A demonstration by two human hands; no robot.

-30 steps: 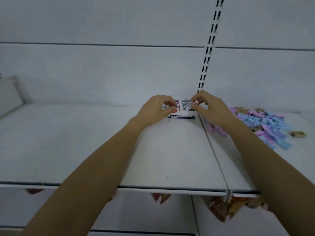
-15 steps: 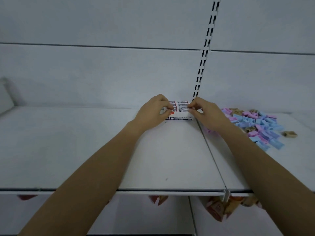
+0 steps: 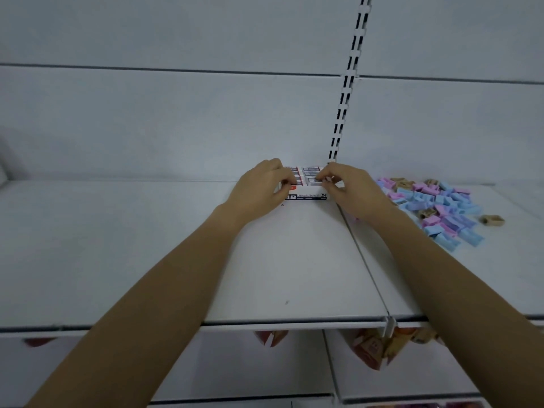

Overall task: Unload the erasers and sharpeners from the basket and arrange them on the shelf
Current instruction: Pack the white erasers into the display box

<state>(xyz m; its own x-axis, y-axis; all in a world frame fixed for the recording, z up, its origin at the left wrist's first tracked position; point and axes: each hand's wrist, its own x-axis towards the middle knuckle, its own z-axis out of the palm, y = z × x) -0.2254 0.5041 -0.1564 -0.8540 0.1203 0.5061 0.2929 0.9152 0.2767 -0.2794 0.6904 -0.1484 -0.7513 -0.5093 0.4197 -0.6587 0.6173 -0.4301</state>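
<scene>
- Head view, looking down along two bare forearms onto a white shelf (image 3: 117, 245).
- At the back of the shelf, against the wall and just left of the slotted upright (image 3: 347, 83): a small open box (image 3: 309, 197), printed "4B" and "24" on its front face.
- Inside the box, two rows of wrapped erasers (image 3: 310, 169), side by side, labels facing up.
- Left hand (image 3: 262, 187) curled round the box's left end, thumb against the front face, fingertips bent over the left row.
- Right hand (image 3: 350, 189) at the box's right end, thumb and forefinger pinched on the front eraser (image 3: 314, 180) of the right row.
- Hands close together but not touching each other, with a narrow gap over the middle of the box.
- To the right, across the seam (image 3: 365, 260) between the two shelf boards: a loose heap of sharpeners (image 3: 438, 201) in blue, pink and purple, with a few brown ones mixed in.
- Heap lying flat on the shelf near the right wrist, its left edge hidden behind the right forearm.
- One brown sharpener (image 3: 494, 220) alone, just off the heap's right edge.
- Below the shelf's front lip, on a lower level: orange and red packets (image 3: 371, 348), blurred, too unclear to tell what kind.
</scene>
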